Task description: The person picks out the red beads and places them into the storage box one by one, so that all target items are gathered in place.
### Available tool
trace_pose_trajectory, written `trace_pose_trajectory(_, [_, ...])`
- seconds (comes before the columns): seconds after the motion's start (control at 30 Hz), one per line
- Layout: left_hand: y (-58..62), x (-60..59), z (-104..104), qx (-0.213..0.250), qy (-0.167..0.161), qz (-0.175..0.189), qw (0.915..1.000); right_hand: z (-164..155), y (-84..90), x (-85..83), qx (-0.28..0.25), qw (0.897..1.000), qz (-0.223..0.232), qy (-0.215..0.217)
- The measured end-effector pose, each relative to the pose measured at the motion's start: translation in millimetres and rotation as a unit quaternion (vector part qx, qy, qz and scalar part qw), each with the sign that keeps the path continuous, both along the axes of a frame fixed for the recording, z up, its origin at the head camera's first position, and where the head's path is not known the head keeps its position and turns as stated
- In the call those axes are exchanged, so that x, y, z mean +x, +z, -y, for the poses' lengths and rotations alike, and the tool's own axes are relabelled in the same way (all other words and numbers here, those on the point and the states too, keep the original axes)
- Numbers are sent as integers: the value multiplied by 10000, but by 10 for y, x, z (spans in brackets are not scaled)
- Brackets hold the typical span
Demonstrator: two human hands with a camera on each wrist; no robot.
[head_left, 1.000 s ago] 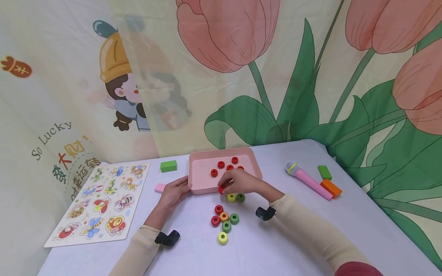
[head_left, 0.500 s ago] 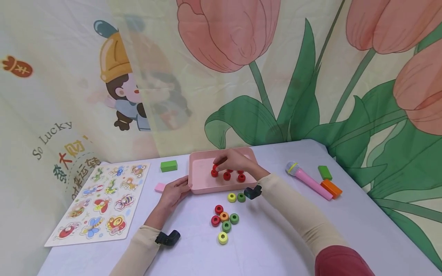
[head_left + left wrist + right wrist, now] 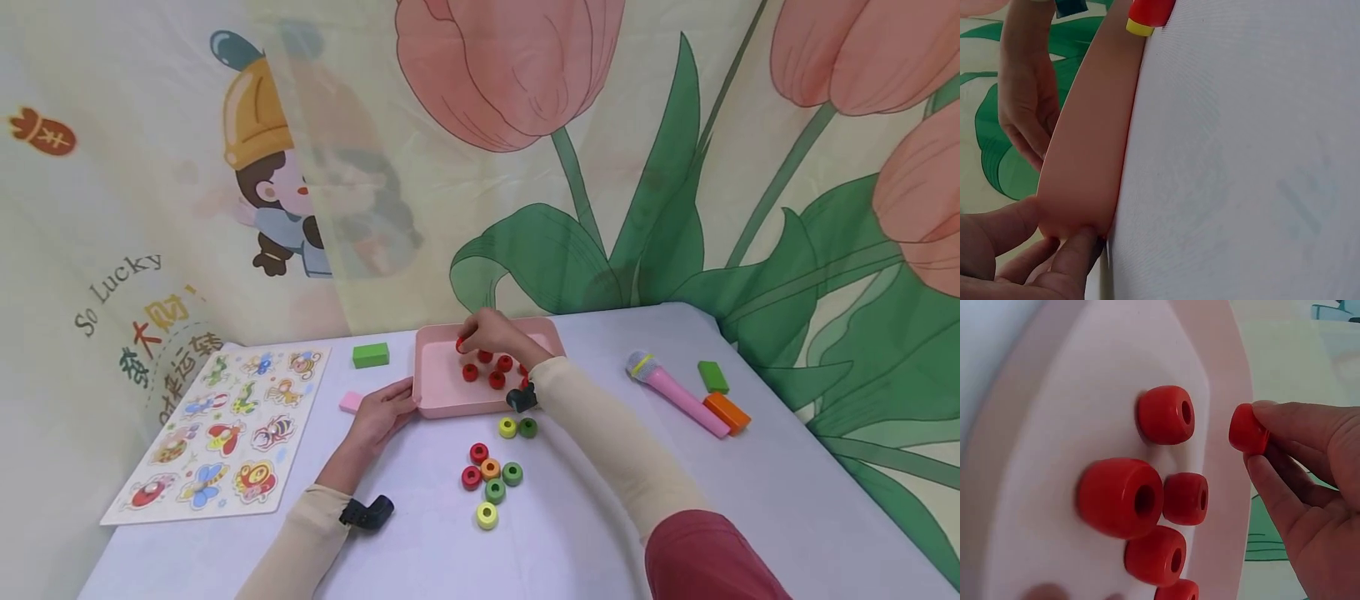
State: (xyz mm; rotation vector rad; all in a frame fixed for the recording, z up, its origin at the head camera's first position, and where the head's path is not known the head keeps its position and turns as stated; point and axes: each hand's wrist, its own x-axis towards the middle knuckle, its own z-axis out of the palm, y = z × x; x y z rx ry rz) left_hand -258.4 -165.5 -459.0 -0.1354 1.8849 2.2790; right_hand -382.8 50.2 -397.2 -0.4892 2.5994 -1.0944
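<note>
A shallow pink tray [image 3: 450,412] stands at the back middle of the table, with several red beads [image 3: 497,380] on its floor. My left hand [image 3: 381,421] holds the tray's front left corner; in the left wrist view its thumb [image 3: 1010,222] is at the rim and its fingers curl below against the wall. Over the rear of the tray, my right hand [image 3: 492,332] pinches another red bead [image 3: 1247,429] between thumb and fingertips, above the tray floor. Part of the tray's right side is hidden behind the right forearm.
In front of the tray lie loose red, green, yellow beads and an orange bead [image 3: 490,468]. At left are an insect puzzle board [image 3: 217,433], a green block [image 3: 371,356] and a pink block [image 3: 350,402]. A toy microphone [image 3: 678,395] lies right, beside green and orange blocks [image 3: 726,413].
My right hand has carried a red bead from the tray's front edge up and back over the tray. The left hand has stayed on the tray corner. The head view has shifted slightly.
</note>
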Motion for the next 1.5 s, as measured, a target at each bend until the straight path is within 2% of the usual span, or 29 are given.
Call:
trace_pose_trajectory(0.13, [6,9,6,-18,-15,-101,9999,90,-32,-87,170,9997,-143,-36])
trace_pose_trajectory(0.37, [-2,-15,-1,-44,90,119,9999,190,-119,-172,472,9988,72,-73])
trace_pose_trajectory(0.63, [-9,-15,-8,27,103,56,9999,223,-140,-176,545,9985,64,-13])
trace_pose_trajectory(0.87, [8,-9,-16,-94,153,180,9997,235,-122,-160,605,9969,472,-187])
trace_pose_trajectory(1.23, [-12,-17,-35,-144,170,207,9995,224,-178,-167,820,9953,501,-110])
trace_pose_trajectory(1.33, [-7,-11,-34,-136,168,217,9995,217,-152,-167,853,9956,383,-107])
trace_pose_trajectory(1.5, [6,-8,-21,-102,188,239,9995,208,-64,-129,798,9967,-122,31])
